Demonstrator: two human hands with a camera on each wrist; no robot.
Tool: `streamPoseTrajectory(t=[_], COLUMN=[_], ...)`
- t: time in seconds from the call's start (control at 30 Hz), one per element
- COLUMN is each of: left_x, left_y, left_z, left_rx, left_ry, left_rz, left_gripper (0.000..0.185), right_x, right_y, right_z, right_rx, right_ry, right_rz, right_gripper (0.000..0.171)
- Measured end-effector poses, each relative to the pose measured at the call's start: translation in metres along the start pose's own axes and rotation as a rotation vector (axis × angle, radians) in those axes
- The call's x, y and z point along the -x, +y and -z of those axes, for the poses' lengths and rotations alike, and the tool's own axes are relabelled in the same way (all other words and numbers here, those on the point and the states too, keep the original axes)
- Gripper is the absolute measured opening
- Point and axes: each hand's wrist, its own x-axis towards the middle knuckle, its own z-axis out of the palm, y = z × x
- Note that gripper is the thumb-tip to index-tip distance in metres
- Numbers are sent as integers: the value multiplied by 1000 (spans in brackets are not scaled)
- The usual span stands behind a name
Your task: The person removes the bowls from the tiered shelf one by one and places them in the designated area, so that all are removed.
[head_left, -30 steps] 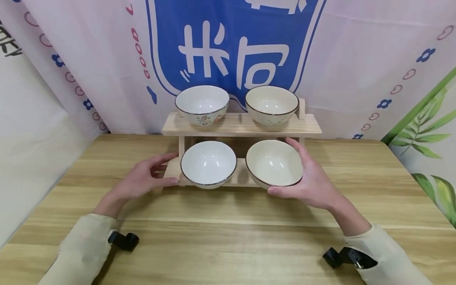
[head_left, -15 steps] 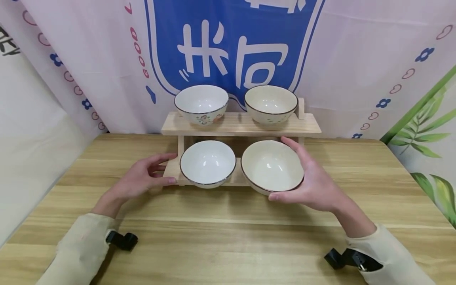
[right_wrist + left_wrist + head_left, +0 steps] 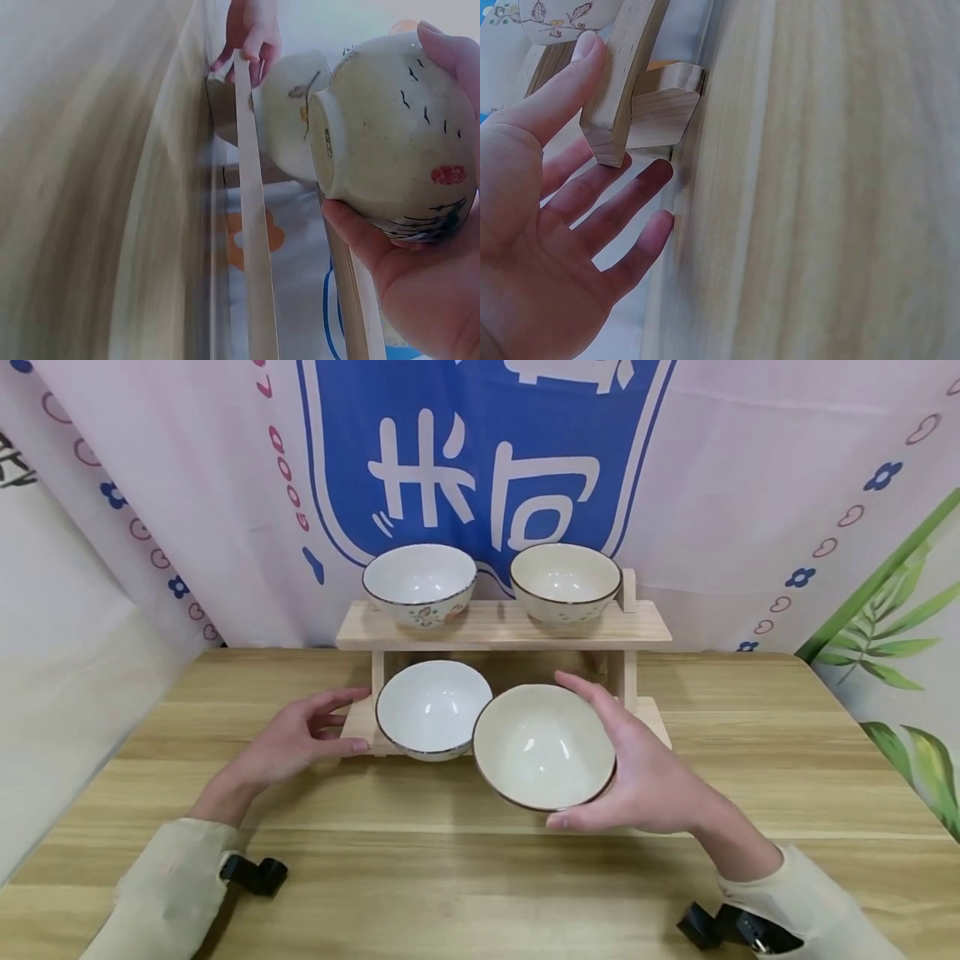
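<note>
My right hand (image 3: 637,768) grips a cream bowl (image 3: 543,747) by its side, thumb at the near rim and fingers at the far rim. The bowl is in front of the right part of a two-tier wooden rack (image 3: 502,628), with its mouth tilted up toward the head camera. Its underside, with a red mark and dark strokes, shows in the right wrist view. My left hand (image 3: 300,739) holds the left end of the rack's lower shelf (image 3: 622,90), thumb on one side and fingers on the other. Beside that hand a white bowl (image 3: 433,708) sits on the lower shelf.
On the upper shelf stand a white floral bowl (image 3: 420,583) on the left and a cream bowl (image 3: 566,581) on the right. The rack is on a wooden table (image 3: 420,885), near a printed curtain (image 3: 712,510) behind it.
My right hand has lifted the cream bowl off the lower shelf and brought it toward me and to the left, baring the shelf's right end. The left hand stays at the rack.
</note>
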Motion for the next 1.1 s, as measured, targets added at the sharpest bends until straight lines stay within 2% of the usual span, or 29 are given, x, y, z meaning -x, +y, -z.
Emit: streamPoseTrajectory(t=[0.53, 0.77, 1.1], left_x=[0, 0, -1], left_y=[-1, -3, -1], left_z=[0, -2, -2], left_rx=[-7, -10, 6], left_ry=[-2, -5, -11], left_rz=[-1, 10, 12], left_gripper=[78, 79, 79], right_x=[6, 8, 9], right_y=[-11, -13, -16], right_z=[-27, -43, -66], right_rx=[-62, -45, -99], right_ry=[-143, -164, -184], right_rz=[70, 75, 41], right_gripper=[132, 130, 132])
